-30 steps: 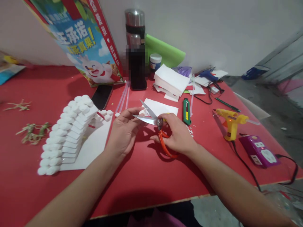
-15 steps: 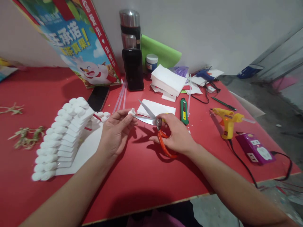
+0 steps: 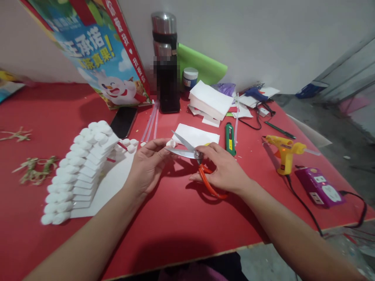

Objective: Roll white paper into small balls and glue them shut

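Note:
Between the thumb and fingers of my left hand (image 3: 150, 162) is a small white shell-like piece (image 3: 171, 144). My right hand (image 3: 224, 168) grips orange-handled scissors (image 3: 209, 183), whose blades stand apart and point left. The lower blade's tip is close to the white piece and my left thumb; I cannot tell if it touches. Left of my left hand stands a curved, stepped white paper structure (image 3: 84, 183), edged with rows of rounded white pieces (image 3: 63, 179). Several similar loose pieces (image 3: 131, 144) lie behind my left wrist.
A green utility knife (image 3: 230, 138) and a stack of white paper (image 3: 196, 134) lie beyond my hands. At right are a yellow glue gun (image 3: 284, 152) and a purple power strip (image 3: 320, 187), both corded. Behind stand a thermos (image 3: 164, 29), a dark phone (image 3: 125, 121) lying nearby, and a printed bag (image 3: 96, 58).
The white piece has turned in my left fingers and sits lower in them. Both hands and the scissors have shifted slightly right and down; the whole view has also moved a little.

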Action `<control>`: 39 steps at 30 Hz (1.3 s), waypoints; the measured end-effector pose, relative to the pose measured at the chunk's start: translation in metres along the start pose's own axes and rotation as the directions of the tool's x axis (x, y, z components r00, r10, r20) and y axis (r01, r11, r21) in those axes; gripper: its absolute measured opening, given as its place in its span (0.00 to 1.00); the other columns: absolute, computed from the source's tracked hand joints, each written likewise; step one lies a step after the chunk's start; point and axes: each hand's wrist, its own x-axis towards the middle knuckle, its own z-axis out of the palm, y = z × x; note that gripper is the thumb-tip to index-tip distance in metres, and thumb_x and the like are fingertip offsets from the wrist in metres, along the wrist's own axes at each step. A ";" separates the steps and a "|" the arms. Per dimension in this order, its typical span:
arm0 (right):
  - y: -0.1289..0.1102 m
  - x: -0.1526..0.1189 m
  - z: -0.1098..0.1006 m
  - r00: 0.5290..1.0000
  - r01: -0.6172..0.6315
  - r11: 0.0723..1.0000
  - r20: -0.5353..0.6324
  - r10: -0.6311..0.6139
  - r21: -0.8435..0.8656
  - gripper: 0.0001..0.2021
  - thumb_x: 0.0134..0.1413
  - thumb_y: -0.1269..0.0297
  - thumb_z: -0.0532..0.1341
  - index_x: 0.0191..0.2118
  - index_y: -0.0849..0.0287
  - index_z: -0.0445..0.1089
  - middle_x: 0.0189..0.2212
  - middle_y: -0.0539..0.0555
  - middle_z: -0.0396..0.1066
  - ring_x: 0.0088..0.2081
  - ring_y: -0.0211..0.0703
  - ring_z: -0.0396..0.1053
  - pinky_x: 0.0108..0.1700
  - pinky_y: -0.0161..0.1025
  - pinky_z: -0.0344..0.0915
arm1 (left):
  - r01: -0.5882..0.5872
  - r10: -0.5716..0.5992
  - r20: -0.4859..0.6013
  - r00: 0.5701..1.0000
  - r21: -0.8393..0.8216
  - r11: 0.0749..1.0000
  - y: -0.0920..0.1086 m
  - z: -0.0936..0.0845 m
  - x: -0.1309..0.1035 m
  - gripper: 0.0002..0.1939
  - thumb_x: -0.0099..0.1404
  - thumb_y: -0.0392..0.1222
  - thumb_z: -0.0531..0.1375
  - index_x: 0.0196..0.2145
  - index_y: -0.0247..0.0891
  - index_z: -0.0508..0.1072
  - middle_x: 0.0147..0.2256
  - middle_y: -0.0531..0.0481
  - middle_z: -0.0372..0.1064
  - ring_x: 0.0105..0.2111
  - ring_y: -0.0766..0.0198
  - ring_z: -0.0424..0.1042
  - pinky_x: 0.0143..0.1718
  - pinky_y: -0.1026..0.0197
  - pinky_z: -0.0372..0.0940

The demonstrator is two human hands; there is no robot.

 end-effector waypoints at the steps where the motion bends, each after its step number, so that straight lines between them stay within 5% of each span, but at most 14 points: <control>1: -0.001 0.000 0.001 1.000 0.007 1.000 0.002 -0.007 0.000 0.35 0.54 0.35 0.70 0.57 0.55 0.70 0.44 0.59 0.72 0.43 0.53 0.73 0.45 0.51 0.74 | 0.018 -0.018 0.004 1.000 0.006 1.000 0.000 0.001 -0.001 0.16 0.49 0.35 0.80 0.35 0.36 0.84 0.36 0.49 0.82 0.33 0.65 0.80 0.38 0.65 0.77; 7: -0.004 -0.001 0.005 1.000 0.008 1.000 -0.004 -0.009 -0.017 0.36 0.54 0.33 0.69 0.57 0.56 0.70 0.44 0.60 0.71 0.41 0.53 0.73 0.44 0.51 0.74 | 0.113 -0.113 0.007 0.994 0.053 0.992 -0.005 0.004 -0.006 0.16 0.50 0.37 0.80 0.36 0.37 0.82 0.34 0.48 0.82 0.32 0.60 0.81 0.38 0.59 0.78; 19: -0.010 -0.003 0.006 1.000 -0.020 0.999 -0.010 0.020 -0.027 0.35 0.57 0.31 0.65 0.54 0.58 0.73 0.39 0.59 0.73 0.36 0.50 0.72 0.39 0.47 0.71 | 0.004 -0.008 0.040 0.999 0.117 0.993 -0.009 0.006 -0.008 0.11 0.55 0.38 0.78 0.35 0.37 0.83 0.36 0.48 0.82 0.37 0.62 0.81 0.45 0.61 0.76; 39: -0.012 -0.010 0.013 0.981 0.089 0.990 -0.164 -0.106 -0.105 0.26 0.66 0.39 0.62 0.52 0.60 0.74 0.38 0.60 0.77 0.36 0.49 0.75 0.38 0.45 0.72 | 0.033 -0.037 0.040 0.999 0.097 0.995 -0.008 0.007 -0.010 0.12 0.52 0.37 0.79 0.33 0.37 0.84 0.32 0.48 0.81 0.34 0.61 0.80 0.44 0.59 0.77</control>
